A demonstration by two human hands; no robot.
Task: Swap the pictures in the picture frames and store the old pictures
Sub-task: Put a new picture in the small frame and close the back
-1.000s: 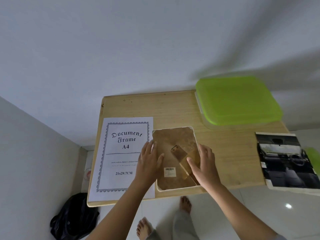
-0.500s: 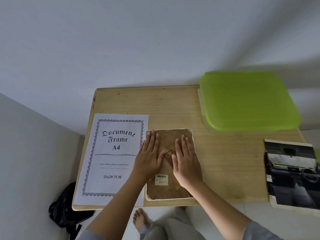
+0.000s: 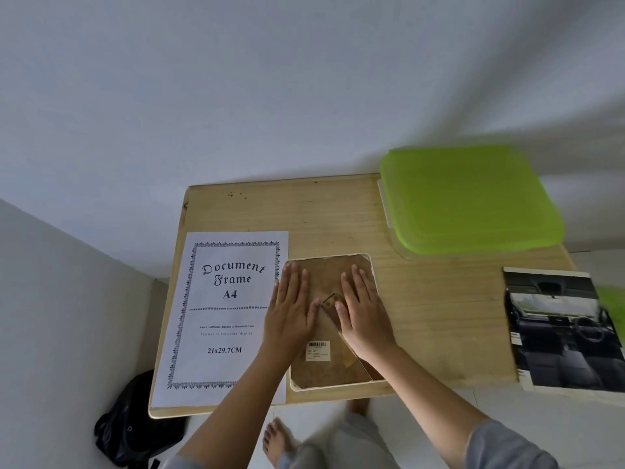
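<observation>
Sitting lidded near frame [image 3: 326,370]: green box [image 3: 470,198]

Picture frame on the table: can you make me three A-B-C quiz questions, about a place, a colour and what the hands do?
1. Where is the Document Frame sheet? A left of the picture frame; B right of it; C on the floor.
2. What colour is the box lid? A red; B green; C blue.
3. How are the left hand and right hand? A flat on the frame; B in fists; C lifting it.
Answers: A, the sheet lies by the frame's left edge; B, the lid is bright green; A, both lie palms down, uncurled.
</observation>
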